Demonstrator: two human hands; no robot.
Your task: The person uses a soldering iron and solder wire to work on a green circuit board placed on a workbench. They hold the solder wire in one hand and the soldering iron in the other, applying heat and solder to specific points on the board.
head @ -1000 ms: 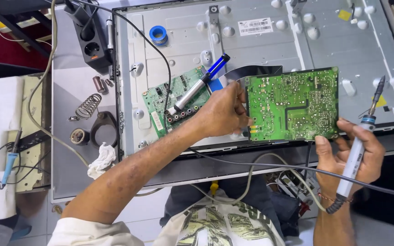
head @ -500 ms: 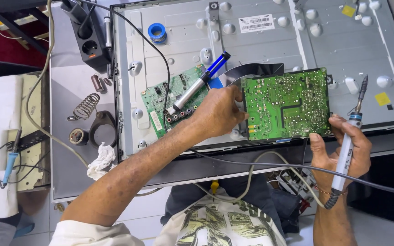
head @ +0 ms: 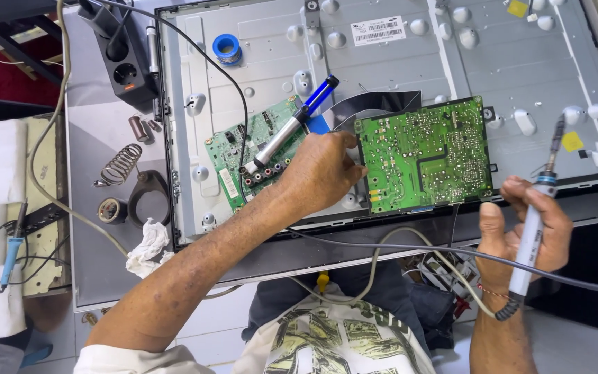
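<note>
Green circuit board: large, solder side up, lying on the grey metal back panel of a flat screen; its left edge meets the left hand.
Left hand: fingers curled and closed on the left edge of the green circuit board, gripping it; the forearm crosses the panel's lower rim.
Right hand: clenched around the soldering iron, a white and blue handle with the dark tip pointing up, just beside the board's lower right corner and not touching it; the cord runs off from the handle's lower end.
Smaller green board: left of the left hand, on the panel, with a row of round connectors at its lower edge.
Desoldering pump: silver barrel with blue end, lying slantwise across the smaller board.
White label: rectangular, with dark bars, stuck near the panel's top edge.
Yellow sticker: small square, on the panel right of the large board.
Blue roll: ring shaped, on the panel's upper left.
Black power strip: on the surface, left of the panel.
Coiled iron stand: on the surface, below the strip.
</note>
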